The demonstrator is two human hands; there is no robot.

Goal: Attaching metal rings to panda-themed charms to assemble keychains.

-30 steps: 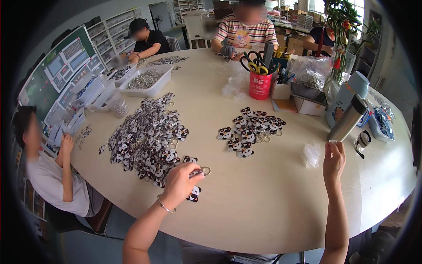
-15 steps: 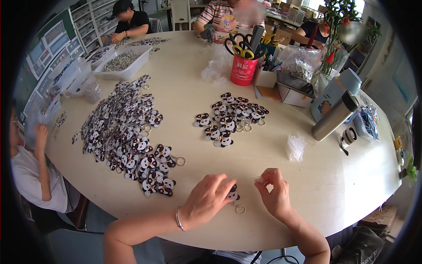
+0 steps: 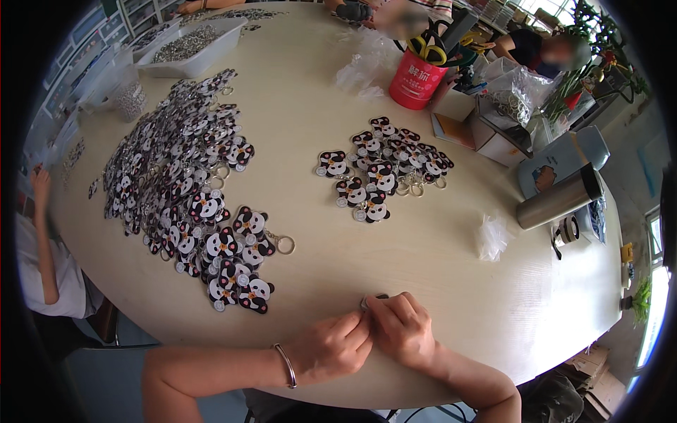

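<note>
My left hand (image 3: 333, 347) and my right hand (image 3: 406, 330) meet near the front edge of the table, fingers pinched together. Between their fingertips is a panda keychain (image 3: 366, 302); only a small dark-edged part shows above the fingers, and its ring is hidden. A large heap of panda keychains (image 3: 169, 166) spreads to the left of my hands, its closest pieces beside my left wrist. Beyond my hands lies a smaller pile of panda keychains (image 3: 384, 169). Small clear plastic bags (image 3: 493, 237) sit in a bunch to the right.
A red pen holder (image 3: 417, 81) with scissors stands at the back, near crumpled clear plastic (image 3: 365, 67). At right are a steel thermos (image 3: 560, 197), a blue bottle (image 3: 557, 158) and a white box (image 3: 499, 137). White trays (image 3: 190, 67) of metal parts stand far left. Other people sit around the table.
My hands, apart before, have come together. The keychain under my left hand has been picked up from the table. My view has tilted down, shifting everything in it.
</note>
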